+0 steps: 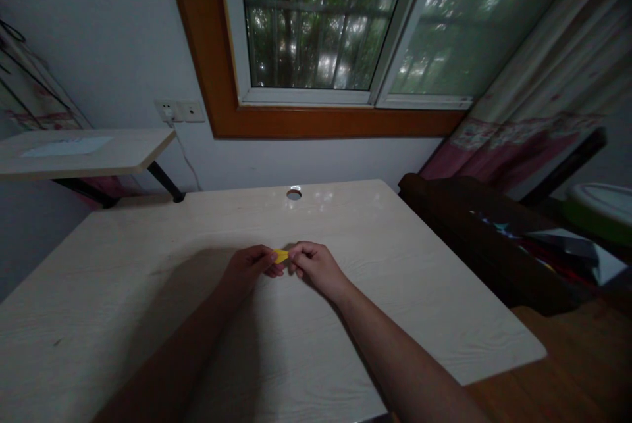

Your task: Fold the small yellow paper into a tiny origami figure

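Between my two hands is a small piece of yellow paper or similar thin material (281, 256), too small to make out its kind. My left hand (254, 261) pinches its left end between thumb and fingers. At its right end, the fingertips of my right hand (314, 262) are closed on it too. Both hands are just over the middle of the pale wooden desk (326, 324). My fingers cover both ends of the yellow piece.
A raised shelf (133, 147) on black legs stands at the desk's back left. Near the back edge is a round cable hole (294, 195). Behind are a wall socket (180, 111) and a window (320, 22). Dark furniture (459, 232) lies to the right.
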Available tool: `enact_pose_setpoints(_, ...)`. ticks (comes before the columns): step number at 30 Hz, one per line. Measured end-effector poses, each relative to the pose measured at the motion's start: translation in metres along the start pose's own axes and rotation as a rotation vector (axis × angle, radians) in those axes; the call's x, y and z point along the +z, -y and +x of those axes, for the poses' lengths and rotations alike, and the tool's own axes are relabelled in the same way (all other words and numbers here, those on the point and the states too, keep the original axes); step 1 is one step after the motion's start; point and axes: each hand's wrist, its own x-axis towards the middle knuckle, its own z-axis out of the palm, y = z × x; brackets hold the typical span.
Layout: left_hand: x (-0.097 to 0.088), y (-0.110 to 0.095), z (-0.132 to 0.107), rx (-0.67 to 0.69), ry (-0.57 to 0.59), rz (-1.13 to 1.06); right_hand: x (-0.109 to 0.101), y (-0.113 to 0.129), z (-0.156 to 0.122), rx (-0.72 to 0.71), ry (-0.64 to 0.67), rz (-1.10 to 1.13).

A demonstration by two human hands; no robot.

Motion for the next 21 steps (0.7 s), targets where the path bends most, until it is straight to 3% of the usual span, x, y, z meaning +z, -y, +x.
enact_pose_setpoints(8,-0.002,-0.002,0.002,0.010,-0.126,-0.039,-0.010,-0.002,0.005,-0.074,-0.046,0.047)
enact_pose_setpoints(21,0.003,0.003,0.005,0.086,-0.016,0.024,-0.003,-0.004,0.002,-0.070,-0.071,0.011)
